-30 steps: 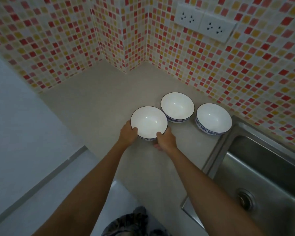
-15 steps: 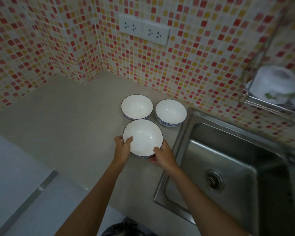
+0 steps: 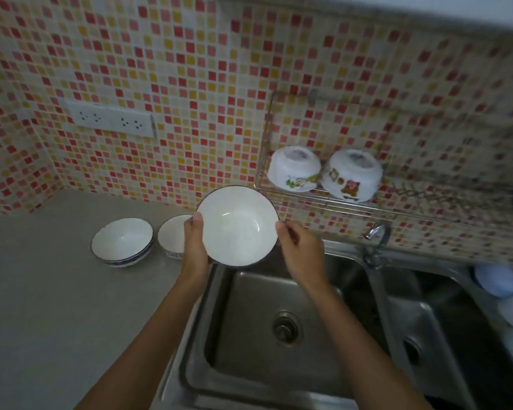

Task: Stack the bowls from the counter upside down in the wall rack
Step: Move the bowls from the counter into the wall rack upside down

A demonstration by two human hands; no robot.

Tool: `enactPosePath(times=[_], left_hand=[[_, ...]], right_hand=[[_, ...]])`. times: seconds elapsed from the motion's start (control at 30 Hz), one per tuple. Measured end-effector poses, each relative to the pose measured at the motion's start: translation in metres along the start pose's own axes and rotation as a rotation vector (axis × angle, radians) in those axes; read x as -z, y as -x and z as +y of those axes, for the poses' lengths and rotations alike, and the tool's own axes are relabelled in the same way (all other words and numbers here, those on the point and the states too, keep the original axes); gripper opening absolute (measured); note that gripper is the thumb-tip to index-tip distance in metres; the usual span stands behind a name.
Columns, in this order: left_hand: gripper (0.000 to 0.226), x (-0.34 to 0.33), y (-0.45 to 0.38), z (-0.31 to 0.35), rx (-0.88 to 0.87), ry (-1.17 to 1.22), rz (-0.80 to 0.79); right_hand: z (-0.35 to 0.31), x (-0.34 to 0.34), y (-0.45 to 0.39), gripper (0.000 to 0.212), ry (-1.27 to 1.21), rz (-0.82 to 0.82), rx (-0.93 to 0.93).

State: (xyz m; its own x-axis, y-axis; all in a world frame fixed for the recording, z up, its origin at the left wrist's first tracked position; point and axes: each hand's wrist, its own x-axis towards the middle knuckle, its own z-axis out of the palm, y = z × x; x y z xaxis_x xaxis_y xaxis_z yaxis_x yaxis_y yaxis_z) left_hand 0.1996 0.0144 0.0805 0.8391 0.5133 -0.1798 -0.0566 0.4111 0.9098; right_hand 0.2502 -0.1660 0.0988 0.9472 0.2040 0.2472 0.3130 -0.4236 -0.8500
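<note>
A white bowl with a dark rim [image 3: 237, 226] is held in the air above the sink's left edge, open side up. My left hand [image 3: 194, 247] grips its left rim and my right hand [image 3: 301, 250] grips its right rim. Two more white bowls stay on the counter: one [image 3: 122, 241] at the left and one [image 3: 172, 236] partly hidden behind my left hand. The wire wall rack [image 3: 332, 199] hangs on the tiles up and to the right of the held bowl. Two patterned white bowls [image 3: 293, 168] [image 3: 351, 174] sit upside down in the rack.
A steel double sink [image 3: 249, 335] lies under my arms, with a tap [image 3: 375, 232] on the wall below the rack. A double socket [image 3: 110, 119] is on the tiled wall at the left. The grey counter [image 3: 42, 291] runs left of the sink.
Both hands have lifted the bowl off the counter and carried it right and up, over the sink toward the rack. The view has swung right, bringing the rack into sight.
</note>
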Motion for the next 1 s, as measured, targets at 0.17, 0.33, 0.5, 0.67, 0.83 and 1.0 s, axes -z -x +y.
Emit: enactPosePath(times=[0.17, 0.33, 0.5, 0.67, 0.83, 1.0], left_hand=[[0.047, -0.054, 0.006, 0.032, -0.084, 0.058, -0.108], [0.054, -0.099, -0.009, 0.048, -0.194, -0.037, -0.045], [0.054, -0.143, -0.027, 0.071, -0.303, -0.235, -0.099], [0.046, -0.184, -0.047, 0.101, -0.475, -0.463, -0.166], [0.042, -0.213, -0.060, 0.113, -0.583, -0.593, -0.227], [0.046, -0.230, -0.082, 0.103, -0.809, -0.649, -0.202]], right_hand=[[0.005, 0.067, -0.044, 0.030, 0.190, 0.293, 0.248], [0.051, 0.097, -0.075, 0.036, 0.471, 0.313, 0.308], [0.086, 0.098, -0.080, 0.033, 0.698, 0.338, 0.519], [0.093, 0.093, -0.083, 0.033, 0.669, 0.403, 0.532], [0.099, 0.089, -0.088, 0.032, 0.681, 0.445, 0.566], [0.101, 0.088, -0.089, 0.032, 0.685, 0.470, 0.575]])
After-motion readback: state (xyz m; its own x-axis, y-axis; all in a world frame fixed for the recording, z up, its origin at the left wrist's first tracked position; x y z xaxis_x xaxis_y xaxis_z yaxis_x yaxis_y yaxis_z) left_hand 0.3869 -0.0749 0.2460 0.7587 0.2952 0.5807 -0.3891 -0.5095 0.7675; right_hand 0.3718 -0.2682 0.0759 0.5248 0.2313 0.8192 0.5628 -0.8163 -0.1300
